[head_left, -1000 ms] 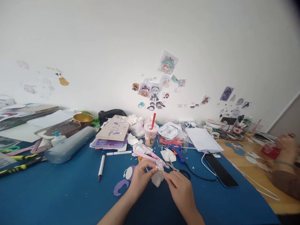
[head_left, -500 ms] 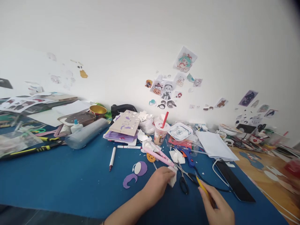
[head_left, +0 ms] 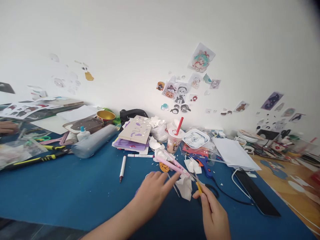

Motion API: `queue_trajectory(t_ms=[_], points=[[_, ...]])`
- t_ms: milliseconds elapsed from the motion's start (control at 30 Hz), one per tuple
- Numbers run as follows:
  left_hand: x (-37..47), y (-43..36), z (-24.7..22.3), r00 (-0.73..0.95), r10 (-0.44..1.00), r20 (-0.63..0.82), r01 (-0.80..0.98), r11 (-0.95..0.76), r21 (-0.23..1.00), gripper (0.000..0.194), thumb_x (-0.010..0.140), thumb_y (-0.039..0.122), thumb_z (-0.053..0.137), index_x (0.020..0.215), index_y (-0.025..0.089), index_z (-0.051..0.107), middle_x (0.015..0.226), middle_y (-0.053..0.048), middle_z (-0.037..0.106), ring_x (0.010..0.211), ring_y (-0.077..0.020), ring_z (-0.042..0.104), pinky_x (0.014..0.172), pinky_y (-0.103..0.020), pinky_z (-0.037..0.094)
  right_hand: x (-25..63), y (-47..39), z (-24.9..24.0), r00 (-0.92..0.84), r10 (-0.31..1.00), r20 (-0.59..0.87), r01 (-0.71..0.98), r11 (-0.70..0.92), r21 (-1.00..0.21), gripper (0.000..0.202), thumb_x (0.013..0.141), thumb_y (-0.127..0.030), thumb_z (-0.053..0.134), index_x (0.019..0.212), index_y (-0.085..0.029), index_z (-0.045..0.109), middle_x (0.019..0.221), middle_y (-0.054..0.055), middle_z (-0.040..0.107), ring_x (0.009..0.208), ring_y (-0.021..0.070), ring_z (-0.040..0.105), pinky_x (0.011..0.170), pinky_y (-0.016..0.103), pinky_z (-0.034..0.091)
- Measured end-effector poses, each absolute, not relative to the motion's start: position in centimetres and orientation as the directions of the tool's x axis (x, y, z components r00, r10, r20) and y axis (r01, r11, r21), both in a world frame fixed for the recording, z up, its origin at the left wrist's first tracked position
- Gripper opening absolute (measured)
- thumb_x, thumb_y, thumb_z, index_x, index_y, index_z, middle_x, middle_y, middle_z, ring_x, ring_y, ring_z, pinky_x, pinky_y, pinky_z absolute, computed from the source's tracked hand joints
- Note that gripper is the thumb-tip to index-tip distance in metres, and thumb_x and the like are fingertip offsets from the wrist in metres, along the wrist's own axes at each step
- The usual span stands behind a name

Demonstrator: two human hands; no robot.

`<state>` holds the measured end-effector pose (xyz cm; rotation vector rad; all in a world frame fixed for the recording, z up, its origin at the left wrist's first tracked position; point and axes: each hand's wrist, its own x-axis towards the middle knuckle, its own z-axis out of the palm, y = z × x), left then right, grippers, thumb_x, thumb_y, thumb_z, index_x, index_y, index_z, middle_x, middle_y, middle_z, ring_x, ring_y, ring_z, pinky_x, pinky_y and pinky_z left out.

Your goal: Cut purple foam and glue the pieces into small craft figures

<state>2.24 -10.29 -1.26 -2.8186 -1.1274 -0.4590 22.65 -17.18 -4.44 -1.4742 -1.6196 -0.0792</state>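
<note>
Right now I am pinching a slim yellow tool [head_left: 199, 187] between the thumb and fingers of my right hand [head_left: 213, 208], the grip closing around its shaft, while my left hand [head_left: 151, 193] is hanging with its fingers apart, holding nothing that I can see. The white paper piece [head_left: 185, 187] is lying on the blue table cover [head_left: 62, 193] between my hands, just beside the pink tool [head_left: 172, 166]; whether my left hand is touching either one, I am not managing to tell. As I am judging it, I am in the middle of handwork around that paper, and the next move is calling for a steady left hand and a tool point kept clear of it and of the scissors [head_left: 215, 190] lying by my right hand. As for writing, I am finding no brand that I can read: the cup [head_left: 172, 141] with its red straw [head_left: 180, 126] is showing coloured prints and a small label, and the white pen [head_left: 140, 155] is carrying tiny lettering, all proving too small to make out.
</note>
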Motion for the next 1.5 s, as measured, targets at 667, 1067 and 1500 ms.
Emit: queue_trajectory(t_ms=[667, 1067, 1500], points=[[-2.6, -2.6, -2.5, 0.608, 0.788, -0.097, 0.708, -0.483, 0.515, 0.033, 0.057, 0.02, 0.063, 0.09, 0.02, 0.06, 0.091, -0.005, 0.059, 0.086, -0.0237, 0.054, 0.071, -0.03, 0.043, 15.0, -9.1, -5.2, -0.074, 0.829, 0.554, 0.803, 0.379, -0.46, 0.02, 0.086, -0.021, 0.039, 0.085, -0.018, 0.058, 0.078, 0.005, 0.064, 0.07, 0.0178, 0.061, 0.059, 0.025, 0.045], [-3.3, -3.4, -4.0, 0.57, 0.822, 0.012, 0.663, -0.468, 0.584, 0.02, 0.065, 0.023, 0.059, 0.086, 0.022, 0.057, 0.093, -0.002, 0.058, 0.089, -0.0224, 0.05, 0.078, -0.035, 0.038, 16.2, -9.8, -5.9, -0.416, 0.67, 0.614, 0.884, 0.455, 0.102, 0.022, 0.087, -0.015, 0.04, 0.083, -0.015, 0.062, 0.056, 0.003, 0.055, 0.051, 0.015, 0.046, 0.05, 0.029, 0.026], [-3.4, -3.5, -4.1, 0.622, 0.783, -0.013, 0.665, -0.519, 0.536, 0.021, 0.071, 0.03, 0.059, 0.093, 0.03, 0.061, 0.099, -0.003, 0.06, 0.087, -0.0243, 0.052, 0.076, -0.036, 0.042, 16.7, -9.6, -6.1, -0.444, 0.682, 0.581, 0.885, 0.433, 0.169, 0.017, 0.083, -0.019, 0.047, 0.085, -0.018, 0.064, 0.063, 0.005, 0.068, 0.051, 0.0178, 0.058, 0.045, 0.032, 0.036]])
